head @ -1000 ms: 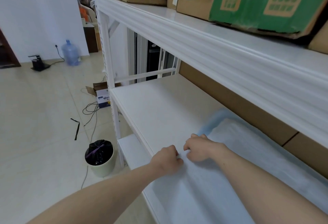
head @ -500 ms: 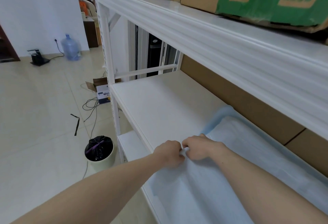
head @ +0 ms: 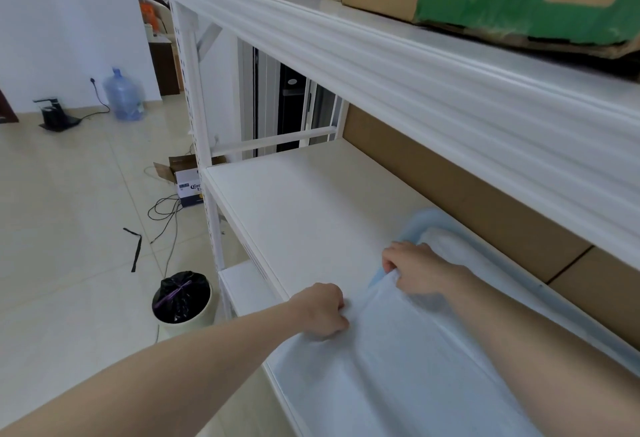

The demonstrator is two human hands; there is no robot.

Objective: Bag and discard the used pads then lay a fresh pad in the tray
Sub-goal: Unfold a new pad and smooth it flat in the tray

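A pale white-blue pad (head: 408,377) lies spread over a light blue tray (head: 414,220) on the middle shelf. My left hand (head: 322,308) grips the pad's near left edge, at the shelf's front. My right hand (head: 415,267) grips the same edge farther back, by the tray's left rim. The pad's edge is stretched between the two hands. Down on the floor stands a cream bin (head: 183,301) holding a tied black bag with a purple tie.
The white shelf board (head: 304,201) stretches left of the tray. Overhead, an upper shelf (head: 433,66) carries cardboard boxes. Brown cardboard (head: 460,201) backs the shelf. On the floor lie cables (head: 166,215), a small carton (head: 187,183) and a water jug (head: 123,95).
My hands, close together at the pad's edge before, have drawn apart: the right went toward the back of the tray, the left toward the shelf's front, stretching the edge.
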